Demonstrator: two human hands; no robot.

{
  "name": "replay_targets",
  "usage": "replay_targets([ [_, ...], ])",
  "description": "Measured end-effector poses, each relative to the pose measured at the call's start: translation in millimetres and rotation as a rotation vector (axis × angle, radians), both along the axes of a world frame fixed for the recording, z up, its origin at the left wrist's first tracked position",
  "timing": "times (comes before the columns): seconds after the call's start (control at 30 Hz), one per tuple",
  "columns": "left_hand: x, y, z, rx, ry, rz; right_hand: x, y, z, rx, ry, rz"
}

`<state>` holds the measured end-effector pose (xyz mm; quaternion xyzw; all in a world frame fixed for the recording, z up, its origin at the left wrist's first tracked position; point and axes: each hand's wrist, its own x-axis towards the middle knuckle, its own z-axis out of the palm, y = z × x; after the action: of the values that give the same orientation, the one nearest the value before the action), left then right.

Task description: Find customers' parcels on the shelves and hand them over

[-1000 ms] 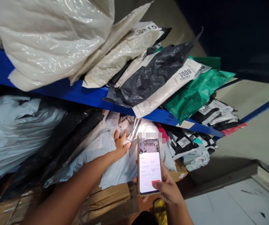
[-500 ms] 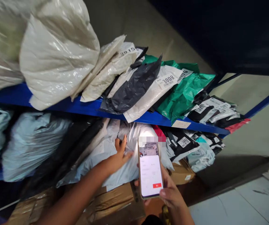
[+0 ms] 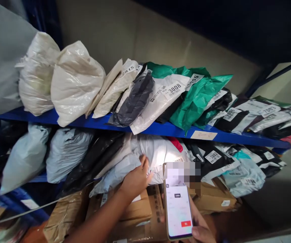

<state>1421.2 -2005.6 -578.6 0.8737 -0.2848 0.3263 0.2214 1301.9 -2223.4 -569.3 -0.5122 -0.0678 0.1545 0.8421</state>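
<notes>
Head view, and the left hand [image 3: 135, 179] is out front, fingers spread flat on a white parcel bag [image 3: 158, 153] on the lower level, just under the blue shelf [image 3: 160, 129]. It presses rather than grips; nothing is closed in it. The right hand [image 3: 201, 227], at the bottom edge well below the blue shelf, is wrapped around a phone [image 3: 178, 209], thumb resting at the screen's lower corner near a red button. The screen is lit with a pale form; its text is too small to read.

Judging progress: the phone is up and a form is open, so a check on this parcel looks under way, while the bag itself has not been lifted off the pile. That much seems left.

Beneath the blue shelf, beside the touched bag, lie black bags [image 3: 95, 162], pale grey bags [image 3: 64, 153] further left, and to the right a dark bag with a label reading 3002 [image 3: 212, 156]. Below these sit brown cardboard boxes [image 3: 135, 211].

On top of the blue shelf: cream bags [image 3: 74, 79] at the left, a white mailer marked 3008 [image 3: 160, 101] in the middle, green bags [image 3: 198, 98] to its right. Behind the shelf stands a plain beige wall [image 3: 125, 33], with dark shadow above.
</notes>
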Motion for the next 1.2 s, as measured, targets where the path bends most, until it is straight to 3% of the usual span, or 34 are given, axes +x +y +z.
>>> replay_targets([
  [0.07,-15.6,5.2,-2.7,0.044,-0.153,0.066,-3.1,-4.2,4.4,-0.004,0.01,0.03],
  [0.13,-27.2,13.8,-7.6,0.01,-0.189,0.279,-5.8,-7.0,6.6,-0.003,0.016,0.047],
  [0.2,-31.0,24.4,-11.5,-0.076,-0.034,0.476,-7.6,-6.8,6.5,-0.001,0.025,0.055],
  [0.23,-30.5,30.6,-12.1,-0.103,0.07,0.498,-8.0,-5.3,5.8,0.006,0.023,0.065],
  [0.4,-23.9,67.6,-3.1,-0.087,0.283,0.214,-3.4,12.9,0.1,0.058,0.026,0.123],
  [0.6,-24.1,78.7,-7.1,-0.128,0.221,0.385,4.3,61.4,2.8,0.104,0.071,0.267],
  [0.8,-33.3,82.3,-21.6,-0.513,0.24,0.268,3.1,128.6,39.0,-0.045,0.066,0.317],
  [0.93,-31.3,86.3,-34.8,-0.716,0.193,0.327,6.8,153.4,57.2,-0.156,0.015,0.255],
  [1.07,-26.5,89.2,-43.8,-0.747,0.104,0.307,9.9,162.5,60.7,-0.191,-0.014,0.265],
  [1.2,-23.3,91.8,-51.5,-0.656,0.056,0.305,8.9,166.9,59.8,-0.201,-0.016,0.27],
])
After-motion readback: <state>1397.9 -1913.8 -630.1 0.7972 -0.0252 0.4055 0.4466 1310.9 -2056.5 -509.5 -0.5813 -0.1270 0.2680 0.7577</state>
